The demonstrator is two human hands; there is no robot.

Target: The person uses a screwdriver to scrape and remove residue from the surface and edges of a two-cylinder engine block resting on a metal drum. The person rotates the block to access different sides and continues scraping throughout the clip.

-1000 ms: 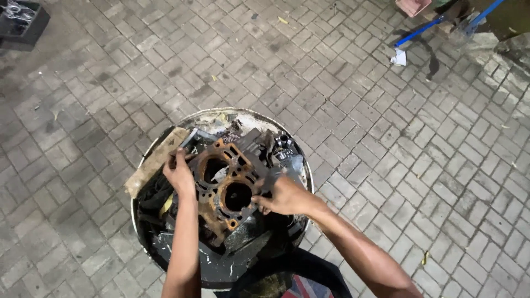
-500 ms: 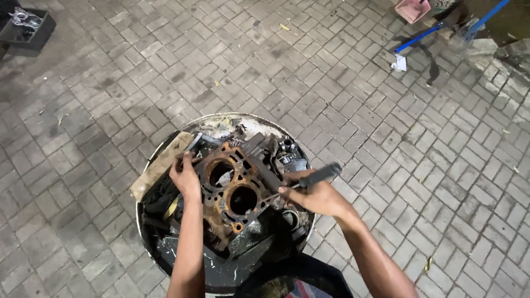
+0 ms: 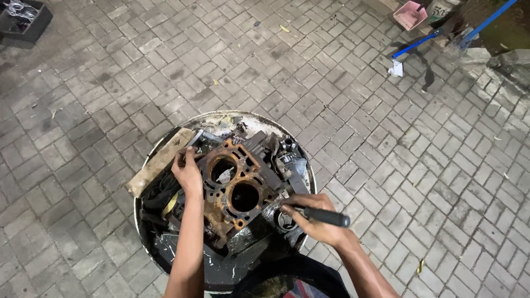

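A rusty two-bore engine block (image 3: 234, 185) lies on top of a round metal drum (image 3: 309, 171) amid greasy metal parts. My left hand (image 3: 187, 172) rests on the block's left edge, fingers curled over it. My right hand (image 3: 314, 223) grips a dark-handled tool (image 3: 326, 216) at the block's lower right; the tool's tip points toward the block and its handle sticks out to the right.
A wooden plank (image 3: 160, 160) lies across the drum's left rim. Grey paving bricks surround the drum. A black crate (image 3: 25, 19) sits at top left, a pink tray (image 3: 411, 14) and a blue pole (image 3: 441, 33) at top right.
My right hand has drawn back from the block toward the drum's lower right, with the tool's handle swung out to the right. The left hand stays on the block's left edge.
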